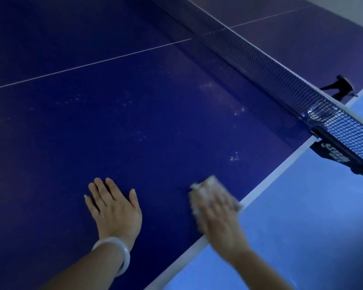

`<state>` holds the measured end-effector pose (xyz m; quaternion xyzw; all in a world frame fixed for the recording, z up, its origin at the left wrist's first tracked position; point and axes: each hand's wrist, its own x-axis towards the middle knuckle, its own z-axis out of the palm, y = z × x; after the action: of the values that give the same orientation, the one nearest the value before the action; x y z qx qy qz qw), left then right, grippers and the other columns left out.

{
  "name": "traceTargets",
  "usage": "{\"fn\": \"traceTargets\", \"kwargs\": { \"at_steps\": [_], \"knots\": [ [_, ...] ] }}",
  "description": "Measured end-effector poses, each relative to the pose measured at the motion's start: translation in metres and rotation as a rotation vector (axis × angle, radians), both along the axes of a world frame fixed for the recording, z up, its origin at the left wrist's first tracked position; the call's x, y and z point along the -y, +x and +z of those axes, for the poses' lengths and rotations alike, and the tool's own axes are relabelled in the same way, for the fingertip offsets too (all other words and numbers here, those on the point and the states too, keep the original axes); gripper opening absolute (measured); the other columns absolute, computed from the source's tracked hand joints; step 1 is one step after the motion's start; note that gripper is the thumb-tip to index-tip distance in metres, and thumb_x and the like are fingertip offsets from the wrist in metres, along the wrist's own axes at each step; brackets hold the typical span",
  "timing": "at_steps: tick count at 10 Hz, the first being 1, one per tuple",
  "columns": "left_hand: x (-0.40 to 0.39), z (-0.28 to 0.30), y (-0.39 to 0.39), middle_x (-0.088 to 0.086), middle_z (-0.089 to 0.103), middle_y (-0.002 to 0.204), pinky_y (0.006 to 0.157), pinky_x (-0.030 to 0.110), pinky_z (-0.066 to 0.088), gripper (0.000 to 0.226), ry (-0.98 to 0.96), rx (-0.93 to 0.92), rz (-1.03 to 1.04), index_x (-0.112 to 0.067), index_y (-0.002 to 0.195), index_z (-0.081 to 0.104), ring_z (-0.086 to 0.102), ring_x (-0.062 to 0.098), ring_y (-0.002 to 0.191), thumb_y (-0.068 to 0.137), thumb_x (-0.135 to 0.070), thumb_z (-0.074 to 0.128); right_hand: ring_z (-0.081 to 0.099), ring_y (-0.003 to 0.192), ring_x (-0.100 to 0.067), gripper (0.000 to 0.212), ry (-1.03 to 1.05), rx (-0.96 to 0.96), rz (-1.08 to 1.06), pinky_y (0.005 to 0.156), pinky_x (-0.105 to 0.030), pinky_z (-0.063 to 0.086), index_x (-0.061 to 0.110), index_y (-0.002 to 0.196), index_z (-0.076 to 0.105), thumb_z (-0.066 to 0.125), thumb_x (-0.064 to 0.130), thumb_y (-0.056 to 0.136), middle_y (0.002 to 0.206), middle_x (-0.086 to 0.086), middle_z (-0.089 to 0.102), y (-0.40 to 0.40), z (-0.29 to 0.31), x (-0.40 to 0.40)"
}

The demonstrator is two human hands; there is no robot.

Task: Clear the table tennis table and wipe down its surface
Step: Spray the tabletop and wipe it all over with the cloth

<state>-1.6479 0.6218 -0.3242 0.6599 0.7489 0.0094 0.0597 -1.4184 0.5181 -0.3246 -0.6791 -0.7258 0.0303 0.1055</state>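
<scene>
Hands – L (115, 208) flat, R (216, 214) on cloth (208, 185) – logo unreadable

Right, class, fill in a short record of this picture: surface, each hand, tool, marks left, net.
surface: dark blue table, white edge line at the right
left hand: flat on the table, fingers straight, holds nothing
right hand: blurred, on a pale cloth near the table's edge; grip unclear
marks left: pale specks ahead of the cloth
net: in place across the table
wrist: pale bangle on the left
</scene>
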Motion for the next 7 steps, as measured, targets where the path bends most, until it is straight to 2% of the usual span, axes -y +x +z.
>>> {"fn": "traceTargets", "kwargs": {
  "at_steps": [1,2,3,4,5,6,7],
  "knots": [
    [0.0,0.0,0.0,0.026,0.008,0.159,0.121,0.053,0.002,0.075,0.001,-0.004,0.002,0.004,0.151,0.013,0.004,0.037,0.149,0.097,-0.048,0.016,0.008,0.151,-0.03,0.051,-0.059,-0.015,-0.473,0.122,-0.05,0.01,0.018,0.154,0.025,0.034,0.026,0.105,0.163,-0.001,0.017,0.049,0.006,-0.008],
    [0.0,0.003,0.001,0.026,0.01,0.159,0.121,0.053,0.003,0.076,0.0,-0.009,0.008,0.004,0.151,0.014,0.004,0.038,0.149,0.096,-0.048,0.016,-0.007,0.151,-0.03,0.057,-0.104,-0.051,-0.644,0.122,-0.046,-0.003,0.02,0.157,0.008,0.029,0.027,0.105,0.165,-0.002,-0.002,0.027,0.002,-0.019],
    [0.0,0.004,0.002,0.026,0.008,0.159,0.121,0.053,0.003,0.076,-0.018,-0.013,0.008,0.004,0.152,0.013,0.003,0.038,0.149,0.097,-0.048,0.016,-0.003,0.152,-0.031,0.058,-0.086,-0.048,-0.347,0.122,-0.046,-0.002,0.021,0.157,0.009,0.024,0.032,0.103,0.165,-0.005,0.008,-0.032,-0.001,-0.024],
    [-0.001,0.005,0.002,0.026,0.007,0.16,0.121,0.053,0.002,0.076,-0.035,-0.008,0.013,0.003,0.152,0.012,0.001,0.037,0.149,0.096,-0.049,0.014,0.002,0.152,-0.025,0.057,-0.101,-0.033,-0.017,0.122,-0.046,0.004,0.025,0.157,0.013,0.03,0.036,0.104,0.165,-0.001,0.012,-0.056,-0.001,-0.013],
    [0.0,0.005,0.001,0.027,0.01,0.159,0.12,0.054,0.005,0.076,-0.025,-0.001,0.013,0.004,0.151,0.016,0.004,0.038,0.149,0.096,-0.048,0.017,0.006,0.152,-0.027,0.054,-0.111,-0.012,-0.071,0.121,-0.049,0.009,0.026,0.156,0.02,0.027,0.038,0.104,0.164,0.0,0.014,-0.013,-0.002,-0.017],
    [0.0,0.004,-0.001,0.029,0.013,0.157,0.12,0.055,0.006,0.073,0.002,0.018,-0.003,0.006,0.15,0.02,0.007,0.04,0.148,0.099,-0.046,0.022,0.007,0.152,-0.028,0.058,-0.121,-0.026,-0.436,0.121,-0.05,0.011,0.025,0.155,0.024,0.02,0.039,0.099,0.163,-0.001,0.016,0.034,0.0,-0.025],
    [0.003,0.001,-0.003,0.029,0.015,0.157,0.121,0.054,0.004,0.07,0.023,0.043,-0.018,0.006,0.149,0.022,0.008,0.039,0.148,0.102,-0.046,0.022,0.003,0.152,-0.024,0.06,-0.133,-0.028,-0.521,0.122,-0.049,0.009,0.026,0.156,0.022,0.016,0.038,0.098,0.165,0.001,0.011,0.048,-0.004,-0.029]
  ]
}}
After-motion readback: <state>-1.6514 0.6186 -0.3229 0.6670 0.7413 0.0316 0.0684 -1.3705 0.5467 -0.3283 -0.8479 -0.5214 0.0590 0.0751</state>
